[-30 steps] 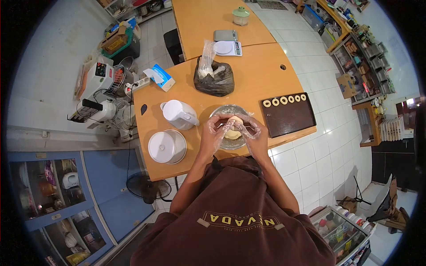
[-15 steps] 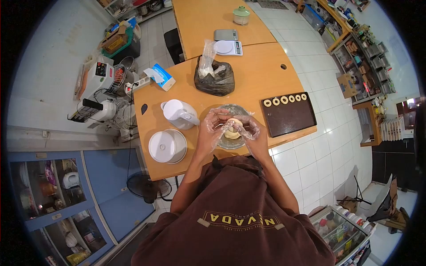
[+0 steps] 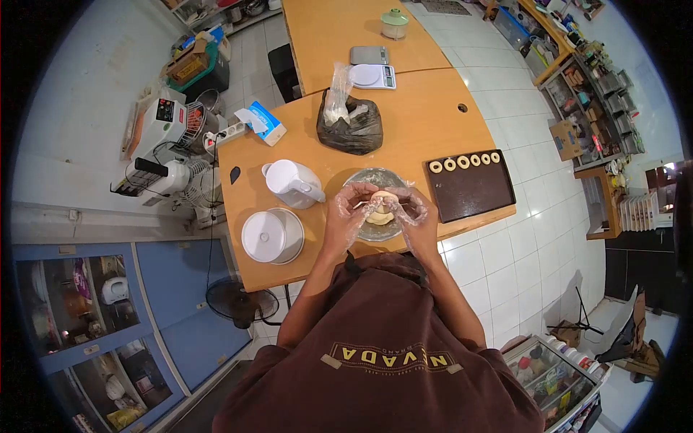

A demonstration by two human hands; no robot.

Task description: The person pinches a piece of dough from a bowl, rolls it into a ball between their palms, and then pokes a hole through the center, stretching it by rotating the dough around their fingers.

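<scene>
Both hands, in clear plastic gloves dusted with flour, meet above a metal bowl (image 3: 373, 175) near the table's front edge. My left hand (image 3: 351, 211) and my right hand (image 3: 415, 215) pinch a small piece of pale dough (image 3: 384, 196) between their fingertips. Below it, more dough (image 3: 380, 216) lies in the bowl. To the right, a dark tray (image 3: 473, 191) carries several dough rings (image 3: 463, 162) in a row along its far edge.
Left of the bowl stand a white pitcher (image 3: 292, 182) and a white lidded container (image 3: 266, 237). Beyond the bowl are a black plastic bag (image 3: 354, 136), a white scale (image 3: 373, 76), a grey scale (image 3: 369, 55), a green-lidded jar (image 3: 394, 26) and a tissue pack (image 3: 265, 124).
My fingers have shifted slightly around the small dough piece above the bowl. The view has moved very little, and the objects on the table stay in place.
</scene>
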